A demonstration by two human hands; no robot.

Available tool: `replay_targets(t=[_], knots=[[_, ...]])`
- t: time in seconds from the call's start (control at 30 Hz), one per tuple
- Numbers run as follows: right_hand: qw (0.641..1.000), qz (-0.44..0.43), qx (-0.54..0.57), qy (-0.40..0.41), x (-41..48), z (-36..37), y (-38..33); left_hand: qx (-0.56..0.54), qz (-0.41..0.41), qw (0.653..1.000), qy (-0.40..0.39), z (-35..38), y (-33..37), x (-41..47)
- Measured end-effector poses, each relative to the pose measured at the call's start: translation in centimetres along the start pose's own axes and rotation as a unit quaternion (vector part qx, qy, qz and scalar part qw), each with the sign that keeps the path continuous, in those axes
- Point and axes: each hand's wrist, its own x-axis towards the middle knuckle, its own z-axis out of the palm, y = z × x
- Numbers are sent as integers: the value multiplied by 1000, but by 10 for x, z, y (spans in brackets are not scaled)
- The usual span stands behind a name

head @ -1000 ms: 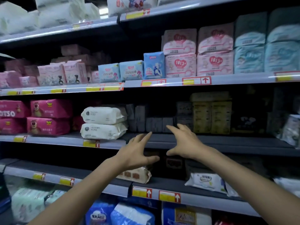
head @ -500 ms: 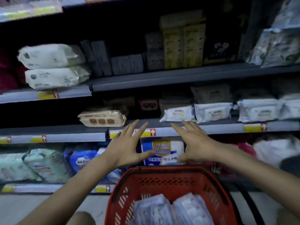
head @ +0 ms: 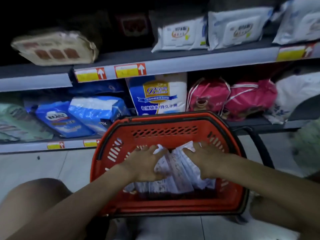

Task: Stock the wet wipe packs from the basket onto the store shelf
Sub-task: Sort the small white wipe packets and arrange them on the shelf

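Where both hands [head: 143, 166] [head: 206, 161] touch them, glossy thin packs [head: 174, 172] fill the slotted basket [head: 164, 131].

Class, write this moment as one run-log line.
step: pick | left hand: spread on wet wipe packs | right hand: spread on packs | packs: in basket

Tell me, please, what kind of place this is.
Most likely a supermarket or shop aisle. Grey shelves carry yellow price tags on their front edges, sealed white packs lie on them, and a red shopping basket holding wet wipe packs stands on the floor.
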Motion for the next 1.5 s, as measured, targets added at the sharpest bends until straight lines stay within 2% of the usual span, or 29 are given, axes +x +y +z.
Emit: replay_targets(t=[0.1,0.2,0.3,0.43,0.53,0.57,0.67,0.8,0.9,1.0,1.13,1.37,1.5], knots=[[999,-28,-23,-1,13,16,0,-92,-27,994,-49,30,8,18],[998,-29,-53,-1,19,23,1,-236,-91,965,-64,53,15,30],[995,-21,-99,-13,24,28,-1,-311,-116,939,-91,78,21,39],[995,-29,-83,-35,26,30,-4,-497,-146,852,-73,77,38,52],[995,-40,-85,-38,24,31,-8,-608,-221,761,-50,77,42,63],[995,-40,-84,-38,23,31,-9,-621,-245,742,-55,79,40,64],[996,-36,-76,-40,22,30,-10,-629,-283,721,-73,85,30,68],[997,-25,-60,-35,25,31,-11,-672,-314,663,-102,78,30,74],[997,-22,-60,-33,25,32,-12,-684,-309,651,-116,79,36,79],[998,-24,-61,-27,23,33,-14,-670,-307,670,-86,82,42,79],[998,-27,-51,-11,21,28,-16,-695,-318,640,-74,76,42,80],[999,-25,-20,13,19,18,-13,-688,-323,650,-25,55,30,73],[998,-16,-22,64,20,21,-9,-727,-310,612,14,38,27,65]])
